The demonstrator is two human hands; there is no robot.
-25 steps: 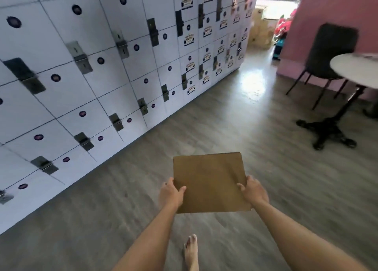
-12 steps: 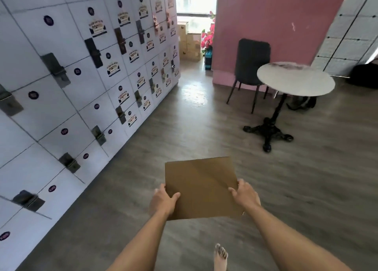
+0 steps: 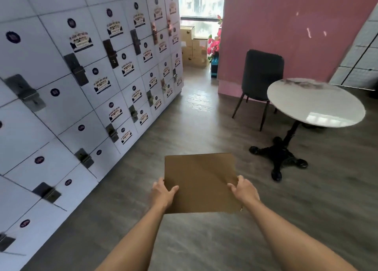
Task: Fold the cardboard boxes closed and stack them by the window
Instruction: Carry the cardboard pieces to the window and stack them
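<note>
Swinging further right since a moment ago, the view now takes in the whole round table and brings the window end of the room closer to centre, while the box sits unchanged between both hands. At far left, a wall of white lockers (image 3: 86, 90) runs toward the back. A person's left hand (image 3: 163, 192) clasps the left edge of the closed cardboard box (image 3: 200, 182), thumb curled over the top face and fingers hidden beneath. Carried flat and level in front of the body above the wood-look floor (image 3: 204, 115), the box shows no loose flaps. On the opposite edge the right hand (image 3: 244, 191) mirrors that grip, thumb on top, with the rest of the fingers out of sight. Straight ahead and well apart, beyond the box's far edge, earlier boxes are stacked (image 3: 193, 47) under the window (image 3: 201, 2), beside pink flowers (image 3: 213, 44). That stack lies almost dead ahead, slightly left of the corridor's middle, so neither hand is plainly nearer to it. To the right stand a dark chair (image 3: 261, 72) and the round table (image 3: 316, 103), which the route should pass on its left.
</note>
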